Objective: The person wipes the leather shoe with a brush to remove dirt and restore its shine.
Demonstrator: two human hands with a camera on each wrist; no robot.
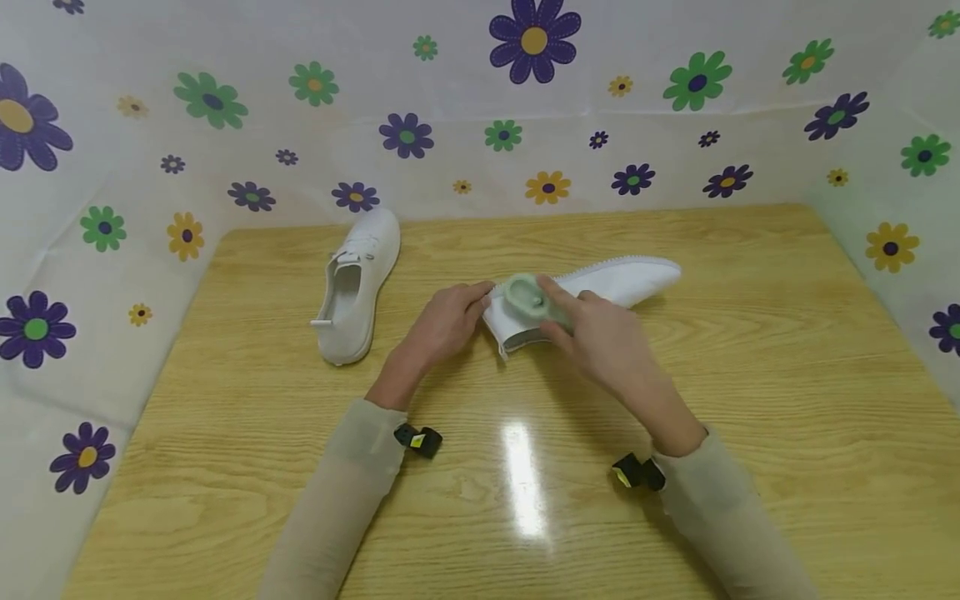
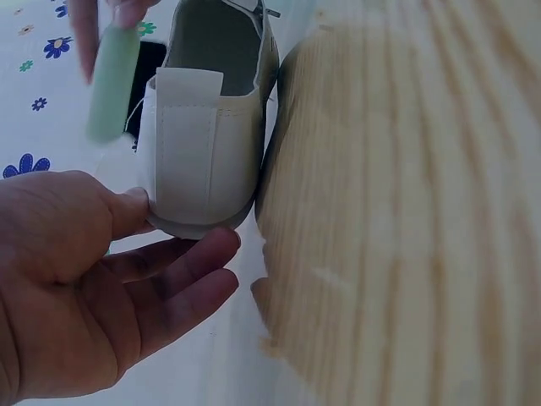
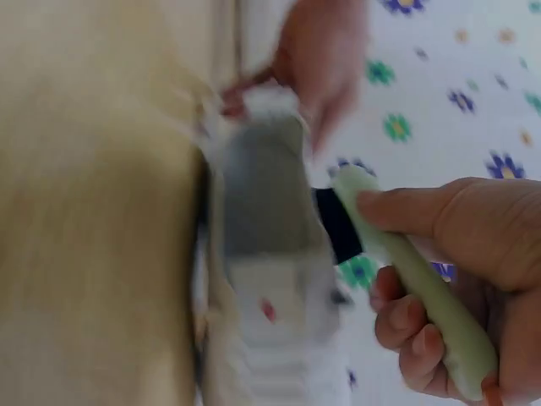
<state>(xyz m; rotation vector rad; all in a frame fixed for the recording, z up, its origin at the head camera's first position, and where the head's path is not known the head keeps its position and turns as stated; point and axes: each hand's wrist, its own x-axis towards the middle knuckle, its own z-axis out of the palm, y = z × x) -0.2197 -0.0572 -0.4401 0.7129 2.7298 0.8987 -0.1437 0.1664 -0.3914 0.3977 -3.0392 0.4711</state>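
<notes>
A white shoe [image 1: 637, 281] lies on its side on the wooden table, toe to the right and its opening facing me. My left hand [image 1: 444, 323] pinches its heel, thumb on one side and fingers at the sole edge in the left wrist view. In my right hand [image 1: 613, 343] is a pale green scrub brush [image 1: 522, 296], the fingers curled round its handle and the thumb laid along it. Dark bristles [image 3: 340, 227] meet the shoe's upper side near the heel in the right wrist view. The second white shoe [image 1: 381, 242] stands upright left of my left hand.
The wood-grain table [image 1: 787, 375] reaches back to a white flower-print cloth [image 1: 465, 92], which also hangs along the left and right sides. A bright light reflection lies on the tabletop between my forearms. Small black devices [image 1: 420, 440] sit at both wrists.
</notes>
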